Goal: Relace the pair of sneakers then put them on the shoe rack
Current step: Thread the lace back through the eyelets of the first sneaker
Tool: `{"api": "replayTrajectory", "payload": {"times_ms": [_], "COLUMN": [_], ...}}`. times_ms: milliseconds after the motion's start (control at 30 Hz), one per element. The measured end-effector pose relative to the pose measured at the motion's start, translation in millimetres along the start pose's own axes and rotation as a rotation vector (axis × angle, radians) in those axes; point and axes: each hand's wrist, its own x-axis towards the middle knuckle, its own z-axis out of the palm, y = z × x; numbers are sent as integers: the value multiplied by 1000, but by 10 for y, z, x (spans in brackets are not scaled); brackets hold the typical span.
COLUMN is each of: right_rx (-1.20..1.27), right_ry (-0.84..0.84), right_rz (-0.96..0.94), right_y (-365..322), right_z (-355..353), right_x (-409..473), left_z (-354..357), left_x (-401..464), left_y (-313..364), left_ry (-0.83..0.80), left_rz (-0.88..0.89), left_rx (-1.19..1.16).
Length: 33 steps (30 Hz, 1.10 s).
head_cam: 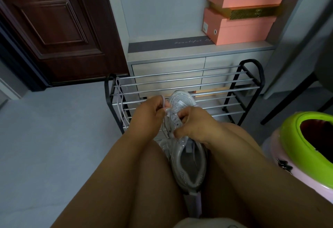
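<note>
We found a silver-grey mesh sneaker, studded with small glittering beads, lying between the person's knees with its toe toward the shoe rack, a black frame with round metal bars. The left hand pinched a loop of white lace over the tongue. The right hand gripped the eyelet edge; a second lace hung from the rack.

Between the hands, the sneaker is silver-grey mesh speckled with glittering dots, its lace pale lilac. Beyond the hands, the shoe rack has black ends and chrome bars. Up and right, salmon-pink boxes; right, a lime-green-rimmed pink bin.
</note>
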Motion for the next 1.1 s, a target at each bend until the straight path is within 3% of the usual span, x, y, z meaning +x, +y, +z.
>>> {"api": "replayTrajectory", "payload": {"times_ms": [800, 1100], "right_rx": [-12, -37], "right_ry": [14, 38], "right_rz": [-27, -25], "right_y": [-8, -22], "right_z": [31, 41], "right_x": [-6, -1], "left_z": [-13, 74], "left_x": [27, 50], "left_y": [54, 20], "left_ry": [-18, 42], "left_rz": [117, -139], "left_rx": [190, 1]}}
